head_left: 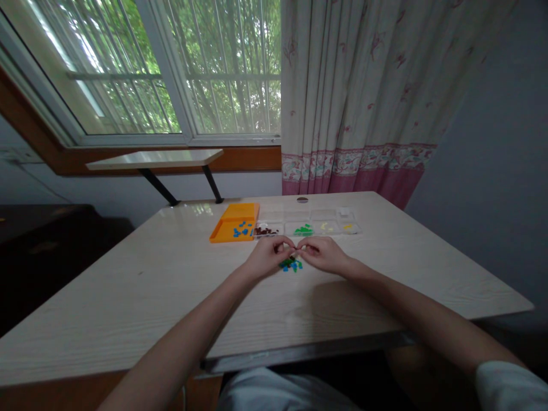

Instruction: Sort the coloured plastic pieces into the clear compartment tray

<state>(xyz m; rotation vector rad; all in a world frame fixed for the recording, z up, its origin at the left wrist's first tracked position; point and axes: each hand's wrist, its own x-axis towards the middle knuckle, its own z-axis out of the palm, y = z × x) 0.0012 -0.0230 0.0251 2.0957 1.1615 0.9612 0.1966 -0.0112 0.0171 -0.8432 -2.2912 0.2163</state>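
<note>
Head view. My left hand (269, 257) and right hand (324, 254) face each other over the table (171, 285), their fingertips meeting or nearly so. Each hand is drawn into a narrow thumb-and-finger pinch, the other fingers curled. A dark sliver shows where the tips meet; I cannot tell what it is, or which hand, if either, has hold of it.

Governing relation: the pile of small blue and green pieces (293, 265) lies on the table just below the joined fingertips, on my body's side of them. It is to the right of my left hand and to the left of my right hand. The left hand is slightly nearer. The pile shows no clear long axis; the axes of single pieces are too small to read.

Surrounding stock, by hand: the open orange case (220, 231), with blue pieces (243, 229), lies beyond my left hand and to its left. The clear compartment tray (324, 216) runs crosswise beyond both hands. In its near row, dark brown pieces (266, 231) sit beyond my left hand, green pieces (303, 230) beyond the fingertips, and pale yellow pieces (326, 227) beyond my right hand.
</note>
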